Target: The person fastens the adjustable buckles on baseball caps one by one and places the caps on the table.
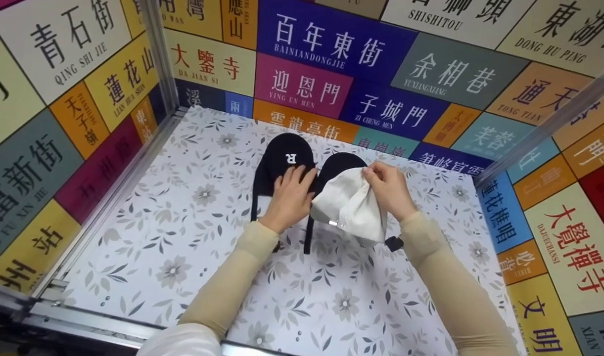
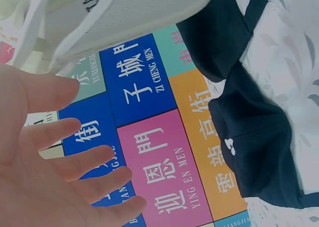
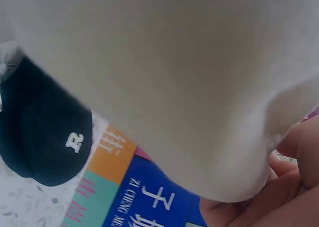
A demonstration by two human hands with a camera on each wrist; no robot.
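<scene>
My right hand [image 1: 388, 190] pinches the edge of a white cap [image 1: 353, 205] between thumb and fingers, holding it above the floral surface. A small metal buckle shows on its lower side in the head view, and its blurred fabric [image 3: 164, 87] fills much of the right wrist view. My left hand [image 1: 289, 198] is spread beside the white cap, in front of a black cap [image 1: 282, 148] with a white R. In the left wrist view its fingers [image 2: 99, 179] look straight and hold nothing. A second black cap [image 1: 339, 163] lies partly hidden behind the white one.
A flower-patterned white sheet [image 1: 173, 269] covers the work surface. Colourful panels with street-name signs [image 1: 326, 44] stand along the back and both sides. A metal frame rail [image 1: 109, 321] runs along the front edge. Dark straps [image 1: 308, 235] trail from the black caps.
</scene>
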